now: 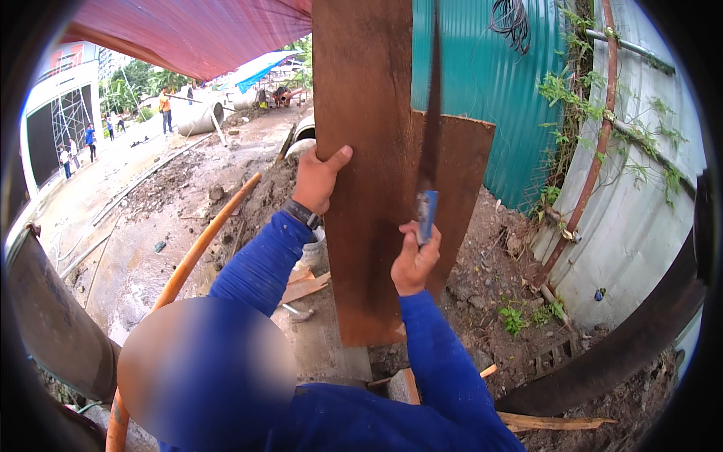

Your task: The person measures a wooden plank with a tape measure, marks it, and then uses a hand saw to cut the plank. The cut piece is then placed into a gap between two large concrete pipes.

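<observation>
A tall brown plywood board (pixel 361 241), with a stepped cutout at its upper right, stands upright in front of me. My left hand (pixel 322 177), with a dark watch at the wrist, grips its left edge, thumb on the face. My right hand (pixel 414 256) is closed on a blue-handled tool (pixel 426 215) held over the board; a long, dark, blurred blade, apparently a saw's, rises from it past the cutout.
Teal corrugated fence (pixel 497 83) and pale metal wall (pixel 625 233) stand right, with pipes and plants. Orange hose (pixel 207 237) runs at left over muddy ground (pixel 173 218); wood scraps (pixel 305 286) lie below. Distant workers (pixel 166 109) stand near concrete pipes (pixel 199 119).
</observation>
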Tool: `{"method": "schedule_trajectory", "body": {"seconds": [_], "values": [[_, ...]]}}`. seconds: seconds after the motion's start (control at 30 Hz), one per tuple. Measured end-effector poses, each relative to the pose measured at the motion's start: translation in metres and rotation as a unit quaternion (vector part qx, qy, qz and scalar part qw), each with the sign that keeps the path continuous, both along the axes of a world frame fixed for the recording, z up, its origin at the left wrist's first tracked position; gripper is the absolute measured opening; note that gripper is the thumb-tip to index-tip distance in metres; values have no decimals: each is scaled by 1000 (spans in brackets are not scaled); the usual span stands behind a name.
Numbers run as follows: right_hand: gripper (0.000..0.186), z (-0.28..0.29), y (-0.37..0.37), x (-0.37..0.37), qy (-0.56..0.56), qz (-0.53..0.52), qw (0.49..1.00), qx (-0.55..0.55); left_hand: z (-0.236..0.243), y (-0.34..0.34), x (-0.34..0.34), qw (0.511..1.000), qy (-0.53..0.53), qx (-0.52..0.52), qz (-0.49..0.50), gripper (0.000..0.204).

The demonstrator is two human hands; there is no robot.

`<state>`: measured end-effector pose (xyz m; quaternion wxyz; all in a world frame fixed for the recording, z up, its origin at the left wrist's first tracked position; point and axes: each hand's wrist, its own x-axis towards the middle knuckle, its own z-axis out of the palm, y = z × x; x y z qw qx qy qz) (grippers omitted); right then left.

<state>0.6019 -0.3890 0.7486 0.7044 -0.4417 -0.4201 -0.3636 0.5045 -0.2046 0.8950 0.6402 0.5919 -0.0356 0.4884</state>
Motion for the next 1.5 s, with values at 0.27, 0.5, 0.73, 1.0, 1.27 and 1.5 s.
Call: {"method": "schedule_trajectory", "body": {"seconds": [0.27, 0.5, 0.73, 1.0, 1.27, 1.5], "values": [[50, 22, -75, -17, 78, 58, 984, 147, 117, 0, -61, 997, 33, 69, -6, 47], [57, -12, -141, -14, 87, -79, 990, 73, 178, 11, -60, 961, 46, 272, 6, 54], [62, -62, -100, -31, 77, -11, 994, 80, 143, 41, -128, 850, 181, 474, 139, 47], [61, -73, -113, -70, 87, -80, 991, 60, 14, 106, -102, 738, 367, 553, 125, 50], [42, -106, -117, -125, 204, -5, 978, -47, -137, 141, -99, 600, 488, 627, 96, 62], [40, -143, -115, -187, 353, 38, 915, -191, -262, 122, -68, 493, 602, 628, 8, 56]]}}
